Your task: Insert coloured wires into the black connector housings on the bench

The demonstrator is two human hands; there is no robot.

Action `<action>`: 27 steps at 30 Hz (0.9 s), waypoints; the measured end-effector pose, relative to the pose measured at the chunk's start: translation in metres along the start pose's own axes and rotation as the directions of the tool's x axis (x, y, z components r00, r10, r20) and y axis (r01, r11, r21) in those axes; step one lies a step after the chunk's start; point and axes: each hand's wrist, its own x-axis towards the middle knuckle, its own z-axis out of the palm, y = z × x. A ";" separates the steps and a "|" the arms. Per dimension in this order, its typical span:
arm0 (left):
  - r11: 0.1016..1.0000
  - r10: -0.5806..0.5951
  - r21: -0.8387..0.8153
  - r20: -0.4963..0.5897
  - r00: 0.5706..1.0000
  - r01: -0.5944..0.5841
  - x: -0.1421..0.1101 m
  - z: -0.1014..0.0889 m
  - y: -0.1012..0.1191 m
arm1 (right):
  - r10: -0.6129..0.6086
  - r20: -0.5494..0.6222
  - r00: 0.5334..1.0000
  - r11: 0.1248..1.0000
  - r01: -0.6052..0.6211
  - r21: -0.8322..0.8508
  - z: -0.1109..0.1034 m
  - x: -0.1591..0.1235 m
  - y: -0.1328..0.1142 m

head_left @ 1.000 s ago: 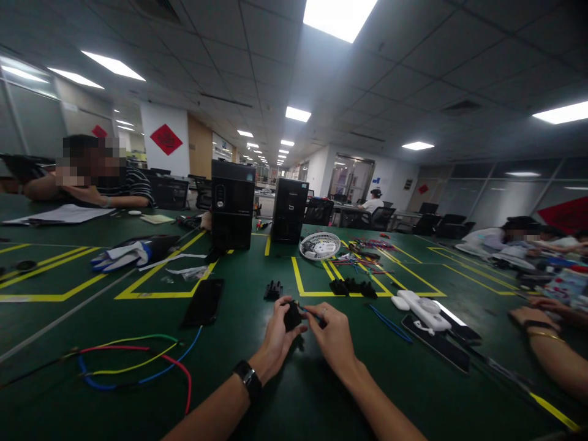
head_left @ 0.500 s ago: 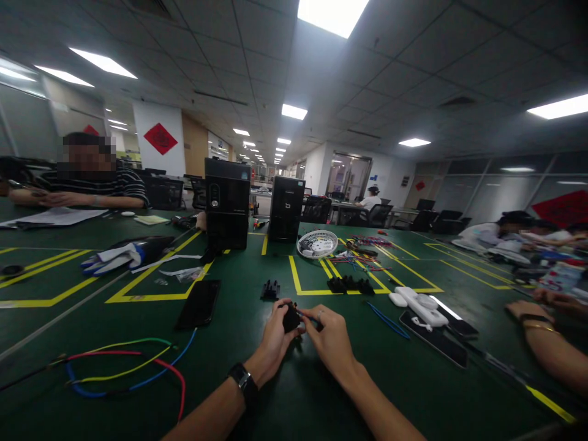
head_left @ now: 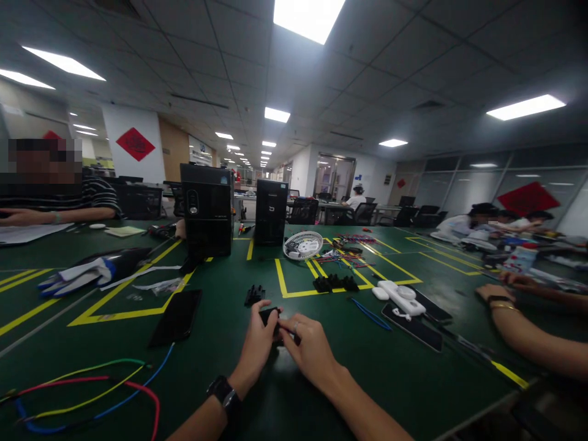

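My left hand (head_left: 255, 347) and my right hand (head_left: 307, 350) meet low over the green table (head_left: 376, 367). Between their fingertips sits a small black plastic part (head_left: 269, 316). The left fingers curl round it from the left, the right fingers pinch at its right side. A dark wristwatch (head_left: 223, 392) is on my left wrist. Another black plastic part (head_left: 254, 294) lies on the table just beyond my hands. A black phone (head_left: 177, 316) lies to the left of them.
Coloured wires (head_left: 87, 392) loop at the near left. Two black boxes (head_left: 206, 209) stand mid-table beside a white basket (head_left: 302, 245). Black connectors (head_left: 335, 283), a white power strip (head_left: 402, 297) and a dark tablet (head_left: 412, 326) lie right. A co-worker's forearm (head_left: 528, 334) rests at the right.
The view has swung to the right, so everything sits further left in the picture. My hands stay together on the small black part, now lower over the table.
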 end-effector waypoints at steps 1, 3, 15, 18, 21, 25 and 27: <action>0.998 0.038 0.044 0.006 0.999 -0.038 0.001 -0.001 0.000 | 0.017 -0.008 1.000 1.000 -0.017 0.007 0.000 0.000 -0.002; 0.987 0.097 0.126 0.019 0.995 -0.098 0.004 -0.005 0.001 | 0.060 -0.024 0.998 0.998 -0.059 0.017 0.000 -0.001 -0.005; 0.917 0.147 0.362 0.080 0.986 -0.166 0.015 -0.020 0.005 | 0.082 0.049 0.995 0.971 -0.091 0.219 -0.005 0.000 -0.025; 0.896 0.206 0.376 0.119 0.971 -0.236 0.015 -0.023 0.012 | 0.114 0.004 0.993 0.964 -0.112 0.240 -0.005 0.001 -0.024; 0.893 0.231 0.356 0.159 0.960 -0.273 0.016 -0.024 0.016 | 0.117 -0.010 0.993 0.966 -0.112 0.233 -0.005 0.001 -0.024; 0.923 0.199 0.297 0.173 0.965 -0.244 0.016 -0.024 0.013 | 0.071 0.018 0.997 0.972 -0.073 0.221 -0.003 0.000 -0.026; 0.930 0.195 0.284 0.160 0.968 -0.234 0.017 -0.025 0.012 | 0.058 0.024 0.998 0.978 -0.062 0.198 -0.001 -0.001 -0.026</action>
